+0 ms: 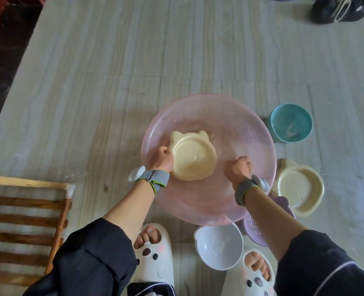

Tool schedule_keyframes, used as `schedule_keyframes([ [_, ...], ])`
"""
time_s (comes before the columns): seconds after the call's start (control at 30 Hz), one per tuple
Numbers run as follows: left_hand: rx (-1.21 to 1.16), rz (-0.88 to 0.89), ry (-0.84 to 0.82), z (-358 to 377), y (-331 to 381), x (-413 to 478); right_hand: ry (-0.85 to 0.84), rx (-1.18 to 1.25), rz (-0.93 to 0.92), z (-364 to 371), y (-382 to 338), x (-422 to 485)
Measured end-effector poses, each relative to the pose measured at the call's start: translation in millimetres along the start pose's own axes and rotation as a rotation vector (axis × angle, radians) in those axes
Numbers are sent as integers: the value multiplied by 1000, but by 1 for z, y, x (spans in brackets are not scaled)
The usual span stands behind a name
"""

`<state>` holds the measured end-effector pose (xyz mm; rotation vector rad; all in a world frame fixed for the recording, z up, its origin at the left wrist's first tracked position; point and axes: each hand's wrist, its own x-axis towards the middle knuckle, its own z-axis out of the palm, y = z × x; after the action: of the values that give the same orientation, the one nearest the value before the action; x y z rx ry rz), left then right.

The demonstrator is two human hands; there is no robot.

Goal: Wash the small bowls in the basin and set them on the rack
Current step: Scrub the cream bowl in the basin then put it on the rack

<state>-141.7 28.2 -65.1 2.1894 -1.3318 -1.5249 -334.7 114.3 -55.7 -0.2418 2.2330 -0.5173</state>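
While the left hand (163, 159) grasps the near rim of a cream, cat-eared small bowl (195, 161) inside a round translucent pink basin (198, 206), the right hand (238, 167) is curled beside it, its palm hidden, so any grip cannot be told. A slatted wooden rack (25, 221) lies left.

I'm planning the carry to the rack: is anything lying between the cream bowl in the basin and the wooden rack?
Nothing visible. The left hand grips the cream bowl, which must only clear the pink basin wall. Bare floor then leads left to the rack.
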Motion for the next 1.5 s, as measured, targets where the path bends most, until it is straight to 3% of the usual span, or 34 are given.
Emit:
schedule_keyframes([
  [0.13, 58, 26, 42, 0, -5, 6, -255, 387, 67, 19, -17, -15],
  [0.2, 68, 35, 60, 0, -7, 10, -360, 405, -44, 21, -19, -25],
  [0.4, 145, 57, 16, 1, -4, 2, -313, -244, -664, 35, 0, -41],
  [0.5, 134, 47, -18, 3, -10, 8, -407, -277, -768, 49, 11, -49],
  [0.6, 14, 10, -54, 3, -10, 9, -243, -595, -807, 37, 18, -27],
  [0.67, -107, -20, -76, 6, -4, 3, -150, -867, -795, 21, 23, -10],
  [0.77, -125, -6, -54, 7, 2, -2, -189, -1045, -784, 14, 24, -3],
  [0.83, -2, 37, -33, 5, 0, -3, -209, -852, -726, 22, 20, -5],
  [0.9, 195, 89, -3, 5, -3, -3, -139, -547, -631, 29, 14, -3],
  [0.97, 316, 143, 1, 9, -6, -7, -55, -407, -496, 26, 12, 1],
  [1.17, 608, 256, -44, 27, -17, -1, -182, -636, -313, 3, 18, 10],
  [1.37, 852, 308, -5, 34, -25, 4, -111, -761, -368, 7, 11, 12],
  [1.5, 804, 319, 73, 34, -28, 10, -100, -740, -372, 4, 13, 19],
])
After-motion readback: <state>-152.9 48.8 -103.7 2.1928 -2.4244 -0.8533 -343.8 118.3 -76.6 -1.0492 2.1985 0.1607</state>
